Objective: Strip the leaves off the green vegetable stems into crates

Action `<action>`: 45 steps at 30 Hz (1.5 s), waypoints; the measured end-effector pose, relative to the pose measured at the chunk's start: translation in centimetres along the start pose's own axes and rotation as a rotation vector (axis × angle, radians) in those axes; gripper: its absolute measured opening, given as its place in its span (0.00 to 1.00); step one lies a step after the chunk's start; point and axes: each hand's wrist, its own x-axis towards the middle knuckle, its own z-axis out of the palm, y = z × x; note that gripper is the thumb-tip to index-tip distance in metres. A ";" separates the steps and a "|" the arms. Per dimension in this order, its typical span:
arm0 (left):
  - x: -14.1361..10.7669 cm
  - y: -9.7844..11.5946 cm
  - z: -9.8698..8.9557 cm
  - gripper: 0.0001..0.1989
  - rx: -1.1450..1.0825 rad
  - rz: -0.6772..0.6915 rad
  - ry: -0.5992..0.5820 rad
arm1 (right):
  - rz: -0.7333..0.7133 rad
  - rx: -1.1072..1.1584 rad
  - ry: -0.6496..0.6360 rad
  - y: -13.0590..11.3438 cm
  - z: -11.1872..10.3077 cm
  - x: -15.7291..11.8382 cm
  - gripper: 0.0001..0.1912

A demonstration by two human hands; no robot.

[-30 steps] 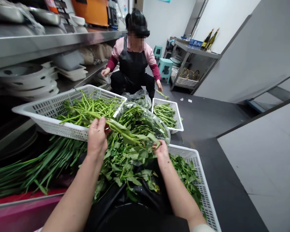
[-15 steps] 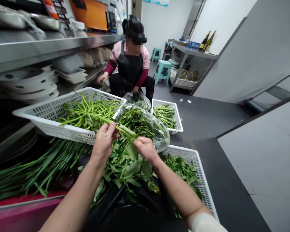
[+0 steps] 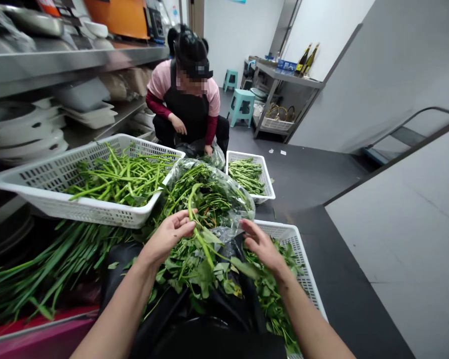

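Note:
My left hand pinches a long green stem with leaves, which hangs down over a leafy heap. To its right, my right hand is open, fingers apart, beside the edge of a clear plastic bag of leafy greens. Left of the bag, a white basket holds bare green stems. At the lower right a second white basket contains leafy greens, partly behind my right forearm.
A person squats ahead, one hand at another bag. Nearby are a small basket of stems, long green leaves at left, a metal shelf, a stool and a metal table.
My right hand has let go of the stem, opened and moved right. The stem in my left hand now points downward. The person's free hand has moved from the shelf side toward their lap.

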 end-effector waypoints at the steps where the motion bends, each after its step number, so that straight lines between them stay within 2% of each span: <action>1: -0.2 -0.1 0.1 0.29 0.013 -0.013 -0.037 | -0.041 0.087 -0.080 -1.2 2.0 1.0 0.34; 4: -1.2 0.0 -0.1 0.31 0.049 -0.037 -0.098 | 0.008 0.320 -0.372 -4.0 7.6 4.0 0.37; 7: -2.3 -0.1 -0.8 0.30 0.113 -0.011 -0.076 | 0.095 0.395 -0.695 -5.1 10.9 5.5 0.32; 9: -2.7 -0.4 -1.2 0.29 0.163 0.015 -0.048 | 0.087 0.278 -0.807 -5.2 11.4 5.9 0.24; 12: -2.6 -1.1 -1.6 0.25 0.219 0.045 -0.037 | 0.025 0.059 -0.848 -5.1 10.7 6.2 0.14; 15: -2.1 -1.7 -1.7 0.26 0.236 0.081 -0.014 | 0.044 -0.029 -0.933 -5.1 9.9 6.7 0.02; 17: -1.7 -1.9 -1.7 0.29 0.260 0.098 0.030 | 0.038 -0.097 -0.927 -5.1 9.8 6.9 0.08; 19: -1.7 -2.0 -1.8 0.29 0.320 0.098 0.071 | -0.014 -0.218 -0.804 -5.2 10.0 6.9 0.13; 21: -1.8 -2.3 -1.7 0.28 0.391 0.074 0.093 | -0.100 -0.363 -0.667 -5.4 10.3 6.7 0.14; 24: -2.4 -2.8 -1.3 0.27 0.409 -0.004 0.094 | -0.214 -0.595 -0.568 -5.8 10.7 6.5 0.11; 27: -2.9 -3.6 -0.2 0.29 0.334 -0.046 0.066 | -0.230 -0.711 -0.409 -5.9 11.0 6.7 0.11; 29: -3.2 -4.0 0.5 0.31 0.248 -0.043 0.087 | -0.237 -0.658 -0.352 -5.7 10.9 7.3 0.11; 31: -3.5 -4.0 0.6 0.31 0.145 -0.062 0.106 | -0.222 -0.491 -0.417 -5.3 10.4 8.4 0.12; 33: -3.9 -3.7 0.3 0.30 0.056 -0.119 0.033 | -0.089 -0.216 -0.406 -4.8 9.0 9.9 0.13; 36: -4.3 -3.3 -0.8 0.25 -0.044 -0.221 -0.135 | 0.150 0.097 -0.168 -4.4 6.4 11.7 0.15; 38: -4.3 -3.2 -1.3 0.25 -0.101 -0.244 -0.106 | 0.203 0.150 -0.069 -4.4 5.4 11.8 0.15; 40: -3.9 -3.1 -1.4 0.26 -0.130 -0.230 0.013 | 0.227 0.166 -0.192 -4.5 5.9 10.5 0.15; 42: -3.3 -3.1 -1.2 0.26 -0.129 -0.197 0.111 | 0.239 0.167 -0.445 -4.4 7.5 8.6 0.15; 44: -3.0 -3.0 -0.9 0.27 -0.115 -0.163 0.158 | 0.216 0.155 -0.652 -4.3 9.2 6.8 0.18; 45: -2.9 -2.9 -0.8 0.27 -0.107 -0.151 0.168 | 0.202 0.150 -0.695 -4.2 9.9 6.2 0.19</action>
